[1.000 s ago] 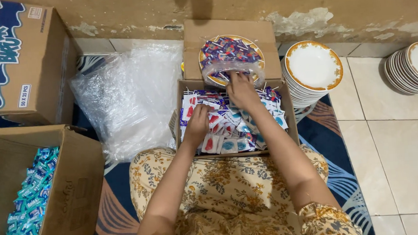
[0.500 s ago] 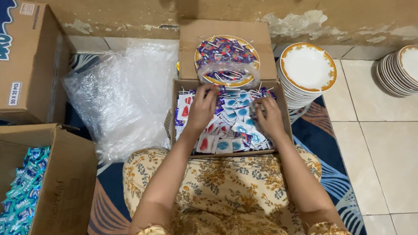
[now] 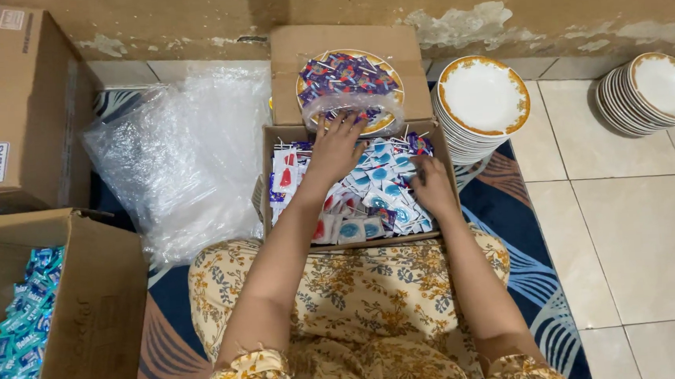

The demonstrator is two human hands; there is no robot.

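A: What is touched by each hand?

B: The left hand (image 3: 336, 147) is laid flat, fingers spread, on the heap of wrapped lollipops (image 3: 368, 184) inside the open cardboard box (image 3: 356, 241), at its far edge. The right hand (image 3: 432, 185) is pressed into the same heap at the box's right side, fingers curled. Whether anything is pinched there cannot be told.

A: And the filled plate?

B: A gold-rimmed plate (image 3: 349, 91), heaped with purple-wrapped sweets and covered by a clear bag, is seen resting on the far flap of the box. It lies just beyond the left hand's fingertips, almost touching them, so the left hand is nearer; the right hand is kept well back, near and to the right.

A: What else is around?

B: A stack of empty plates (image 3: 482, 99) is set just right of the box, a second stack (image 3: 652, 92) farther right. Crumpled clear plastic (image 3: 176, 160) is spread at left, with a carton of blue packets (image 3: 15, 342) near left.
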